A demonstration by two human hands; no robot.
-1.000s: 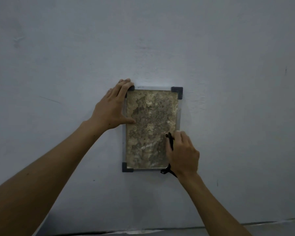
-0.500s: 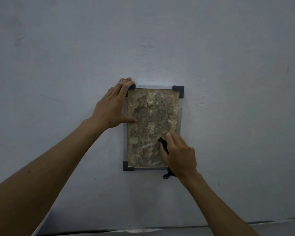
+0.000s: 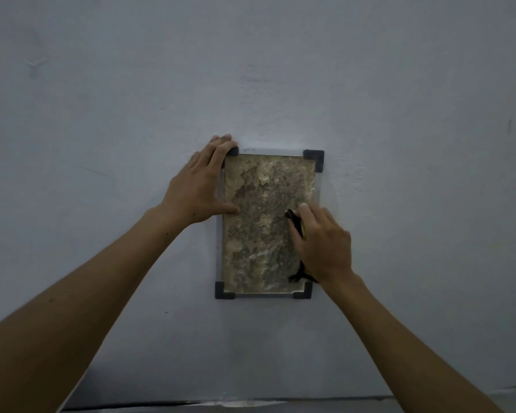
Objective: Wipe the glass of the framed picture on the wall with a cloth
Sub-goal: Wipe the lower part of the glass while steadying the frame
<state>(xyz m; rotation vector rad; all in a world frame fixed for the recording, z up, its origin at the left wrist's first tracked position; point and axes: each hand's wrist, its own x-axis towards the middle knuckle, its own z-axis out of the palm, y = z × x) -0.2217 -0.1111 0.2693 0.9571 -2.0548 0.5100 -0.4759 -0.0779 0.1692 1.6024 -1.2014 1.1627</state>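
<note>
A small framed picture (image 3: 262, 210) with a mottled gold-brown image, a clear glass edge and black corner pieces hangs on the pale wall. My left hand (image 3: 200, 186) lies flat over its upper left corner, thumb resting on the glass. My right hand (image 3: 322, 242) presses a dark cloth (image 3: 295, 223) against the right half of the glass; the cloth shows beside my fingers and a strand hangs out below my palm near the lower right corner. Most of the cloth is hidden under the hand.
The pale grey wall (image 3: 414, 99) surrounds the frame, with small marks on it. A dark seam where the wall meets the floor (image 3: 251, 403) runs along the bottom of the view.
My right hand with the cloth has slid up the right side of the glass, uncovering the lower right corner piece. My left hand has stayed on the upper left corner.
</note>
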